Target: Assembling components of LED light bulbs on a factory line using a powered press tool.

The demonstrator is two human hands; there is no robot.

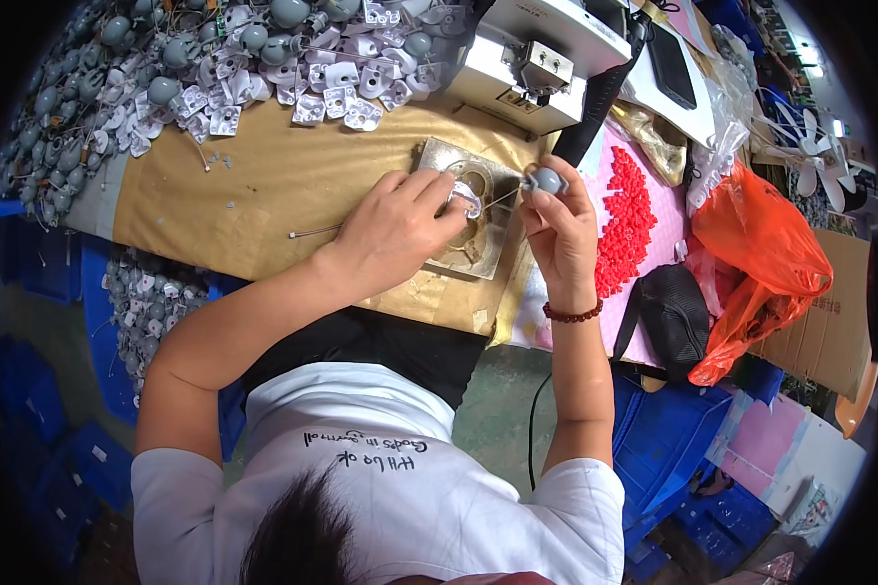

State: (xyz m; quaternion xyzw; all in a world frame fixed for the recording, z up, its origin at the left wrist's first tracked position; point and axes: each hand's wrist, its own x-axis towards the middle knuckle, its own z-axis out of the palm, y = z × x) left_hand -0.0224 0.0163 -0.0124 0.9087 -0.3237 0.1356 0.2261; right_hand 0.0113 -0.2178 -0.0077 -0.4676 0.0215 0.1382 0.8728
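Observation:
A square metal plate with a shaped recess (442,156) lies on the table in front of me. Over it my left hand (395,229) curls down, its fingertips closed on a small white plastic piece (468,202). My right hand (562,226), with a beaded bracelet at its wrist, pinches a grey rounded plastic part (546,180) at the plate's right edge. A thin wire (503,197) stretches between the grey part and the white piece. Another wire with a small connector end (307,232) sticks out to the left from beneath my left hand.
A heap of grey round parts and white plates (337,97) covers the far left. Behind the metal plate stands a white machine (522,73). Red small pieces (626,229), a black pouch (670,317) and an orange bag (761,234) lie on the right.

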